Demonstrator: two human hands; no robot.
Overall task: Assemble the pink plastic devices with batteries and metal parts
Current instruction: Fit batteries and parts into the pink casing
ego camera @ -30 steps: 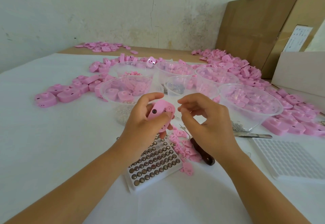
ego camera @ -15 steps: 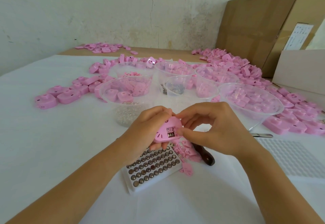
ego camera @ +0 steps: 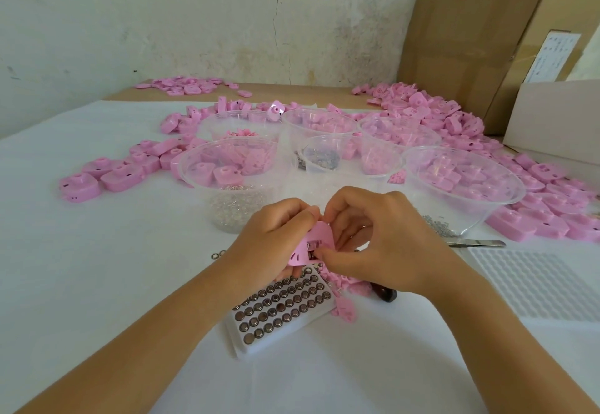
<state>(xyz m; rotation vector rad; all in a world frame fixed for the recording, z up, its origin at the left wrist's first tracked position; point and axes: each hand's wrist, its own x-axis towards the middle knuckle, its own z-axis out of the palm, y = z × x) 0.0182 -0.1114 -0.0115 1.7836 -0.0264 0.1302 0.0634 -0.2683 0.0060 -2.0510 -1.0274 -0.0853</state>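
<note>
My left hand [ego camera: 272, 238] grips a pink plastic device [ego camera: 313, 244] with its open battery slot turned toward me. The curled fingers of my right hand [ego camera: 386, 244] pinch at that slot, thumb tip against the metal contacts. What the fingertips hold is hidden. Directly below the hands lies a white tray of button batteries [ego camera: 279, 309]. Small pink covers [ego camera: 344, 287] lie in a heap beside the tray, partly under my right hand.
Several clear bowls of pink parts [ego camera: 461, 183] and one with metal bits [ego camera: 319, 157] stand behind the hands. Metal springs [ego camera: 233, 207] sit heaped at left. Tweezers [ego camera: 477, 243], an empty white tray [ego camera: 535, 283], loose pink devices [ego camera: 107, 176] and cardboard boxes [ego camera: 480, 43] surround them.
The left hand lowered the device and turned its battery slot toward me. The right hand closed in and now pinches at the slot.
</note>
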